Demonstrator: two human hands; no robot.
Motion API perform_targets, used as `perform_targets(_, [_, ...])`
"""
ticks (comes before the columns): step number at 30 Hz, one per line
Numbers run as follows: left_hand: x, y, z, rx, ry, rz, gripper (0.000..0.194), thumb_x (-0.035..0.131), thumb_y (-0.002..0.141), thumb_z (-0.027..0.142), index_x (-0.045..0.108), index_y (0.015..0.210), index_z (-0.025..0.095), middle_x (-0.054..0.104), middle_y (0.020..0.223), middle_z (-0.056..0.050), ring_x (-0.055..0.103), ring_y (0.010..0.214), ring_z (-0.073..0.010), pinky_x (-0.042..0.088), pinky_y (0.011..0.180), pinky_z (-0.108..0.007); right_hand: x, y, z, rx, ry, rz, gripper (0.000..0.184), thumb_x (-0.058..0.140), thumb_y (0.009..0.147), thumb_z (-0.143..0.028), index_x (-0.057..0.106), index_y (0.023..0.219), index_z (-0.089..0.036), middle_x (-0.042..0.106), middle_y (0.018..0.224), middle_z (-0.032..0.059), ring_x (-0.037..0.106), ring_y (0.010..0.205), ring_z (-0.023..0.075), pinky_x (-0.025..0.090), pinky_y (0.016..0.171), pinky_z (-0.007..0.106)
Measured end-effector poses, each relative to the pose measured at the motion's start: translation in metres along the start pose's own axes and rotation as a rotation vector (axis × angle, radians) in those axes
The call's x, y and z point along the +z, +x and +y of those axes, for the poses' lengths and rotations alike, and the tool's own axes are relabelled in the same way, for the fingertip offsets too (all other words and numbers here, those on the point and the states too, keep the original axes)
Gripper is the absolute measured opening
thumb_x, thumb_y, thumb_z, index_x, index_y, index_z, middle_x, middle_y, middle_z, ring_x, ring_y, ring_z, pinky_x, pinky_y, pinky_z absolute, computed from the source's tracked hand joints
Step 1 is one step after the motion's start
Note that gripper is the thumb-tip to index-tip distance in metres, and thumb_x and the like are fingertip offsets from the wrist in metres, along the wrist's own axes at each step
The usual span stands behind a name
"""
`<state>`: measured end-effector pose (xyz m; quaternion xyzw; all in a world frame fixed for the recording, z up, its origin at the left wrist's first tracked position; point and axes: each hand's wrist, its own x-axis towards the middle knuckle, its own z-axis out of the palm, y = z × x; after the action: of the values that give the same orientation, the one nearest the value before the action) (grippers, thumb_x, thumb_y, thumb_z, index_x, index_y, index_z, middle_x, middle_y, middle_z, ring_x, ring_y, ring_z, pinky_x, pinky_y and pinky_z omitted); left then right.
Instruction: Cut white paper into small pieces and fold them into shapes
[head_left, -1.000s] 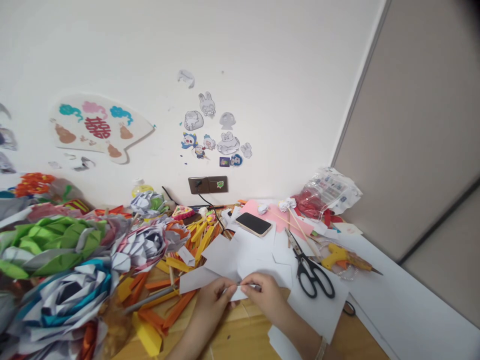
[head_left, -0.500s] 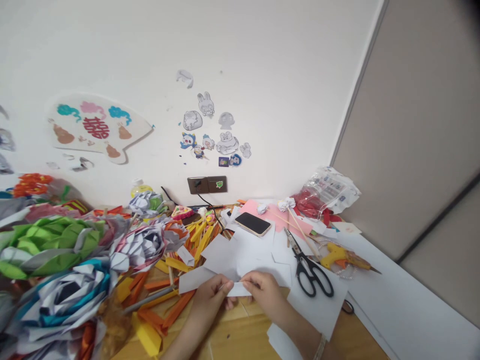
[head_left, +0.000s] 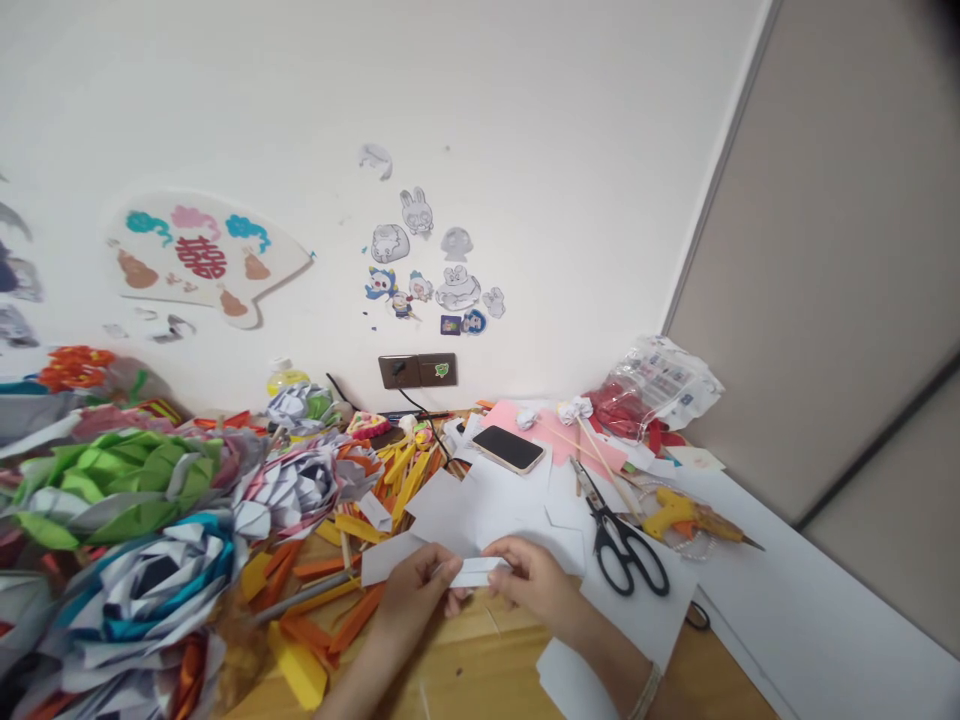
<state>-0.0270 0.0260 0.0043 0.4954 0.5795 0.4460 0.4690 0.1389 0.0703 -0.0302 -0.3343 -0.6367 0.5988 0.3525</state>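
Note:
Between my hands is a small folded strip of white paper, held just above the wooden table. My left hand pinches its left end between thumb and fingers. At the right end, my right hand grips it, thumb on the near face and fingers behind. A crease line runs along the strip's length. Loose white paper sheets lie just beyond my hands. Black-handled scissors rest on paper to the right of my right hand.
Folded paper flowers crowd the left side, with orange and yellow paper strips beside them. A phone lies at the back on pink and white paper. A yellow glue gun sits right of the scissors, below a plastic bag.
The paper strip has turned a little, and its crease now shows more plainly. My right fingers have shifted along its right end. The view has moved slightly.

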Motion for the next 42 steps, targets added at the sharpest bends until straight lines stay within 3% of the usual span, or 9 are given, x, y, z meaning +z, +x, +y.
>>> perform_targets(6, [0.003, 0.001, -0.006, -0.023, -0.061, -0.109, 0.033, 0.061, 0.067, 0.049, 0.056, 0.065, 0.017, 0.060, 0.053, 0.002, 0.056, 0.049, -0.0145, 0.043, 0.053, -0.025, 0.006, 0.000, 0.002, 0.061, -0.023, 0.047, 0.023, 0.055, 0.070, -0.032, 0.061, 0.085, -0.014, 0.055, 0.054, -0.0034, 0.048, 0.042, 0.0088, 0.040, 0.044, 0.021])
perform_targets(11, [0.002, 0.000, -0.006, 0.023, -0.135, -0.179, 0.034, 0.065, 0.068, 0.043, 0.058, 0.085, 0.014, 0.063, 0.060, 0.001, 0.058, 0.056, -0.0147, 0.044, 0.057, -0.025, 0.005, 0.002, 0.004, 0.028, 0.072, 0.046, 0.024, 0.055, 0.069, -0.030, 0.060, 0.087, -0.014, 0.059, 0.057, -0.0016, 0.050, 0.043, 0.0093, 0.040, 0.041, 0.019])
perform_targets(19, [0.003, -0.005, -0.001, -0.140, -0.318, -0.127, 0.022, 0.069, 0.061, 0.032, 0.060, 0.070, 0.014, 0.066, 0.064, -0.002, 0.058, 0.058, -0.0132, 0.043, 0.061, -0.024, 0.003, 0.003, 0.005, -0.028, -0.038, 0.074, 0.022, 0.062, 0.069, -0.033, 0.068, 0.079, -0.015, 0.065, 0.073, 0.0033, 0.054, 0.051, 0.0106, 0.044, 0.048, 0.023])
perform_targets(26, [0.003, -0.007, 0.001, -0.120, -0.254, -0.078, 0.029, 0.073, 0.058, 0.037, 0.064, 0.072, 0.012, 0.065, 0.060, -0.001, 0.058, 0.060, -0.0146, 0.044, 0.062, -0.025, 0.003, 0.003, 0.003, -0.094, -0.048, 0.106, 0.015, 0.061, 0.067, -0.028, 0.066, 0.067, -0.014, 0.061, 0.071, 0.0027, 0.053, 0.053, 0.0118, 0.044, 0.048, 0.023])
perform_targets(32, [0.003, -0.004, 0.000, -0.110, -0.199, -0.064, 0.032, 0.071, 0.060, 0.041, 0.064, 0.072, 0.012, 0.065, 0.062, -0.001, 0.059, 0.061, -0.0148, 0.043, 0.063, -0.025, 0.001, 0.001, -0.002, -0.195, -0.197, 0.108, 0.013, 0.055, 0.066, -0.016, 0.068, 0.068, -0.016, 0.064, 0.074, 0.0048, 0.059, 0.073, 0.0174, 0.044, 0.054, 0.022])
perform_targets(37, [0.001, 0.000, -0.004, -0.050, -0.201, -0.061, 0.030, 0.074, 0.058, 0.035, 0.062, 0.074, 0.012, 0.065, 0.065, -0.001, 0.058, 0.061, -0.0144, 0.042, 0.061, -0.025, 0.002, 0.002, 0.000, -0.095, -0.153, 0.088, 0.015, 0.058, 0.068, -0.026, 0.066, 0.076, -0.015, 0.063, 0.077, 0.0051, 0.059, 0.071, 0.0182, 0.044, 0.055, 0.024])
perform_targets(42, [0.002, 0.005, -0.012, -0.069, -0.176, -0.037, 0.031, 0.074, 0.056, 0.035, 0.058, 0.073, 0.014, 0.063, 0.058, 0.002, 0.056, 0.053, -0.0124, 0.042, 0.056, -0.024, 0.001, 0.005, 0.006, -0.044, -0.124, 0.160, 0.025, 0.056, 0.062, -0.018, 0.063, 0.086, -0.017, 0.057, 0.076, 0.0019, 0.057, 0.070, 0.0172, 0.043, 0.052, 0.023])
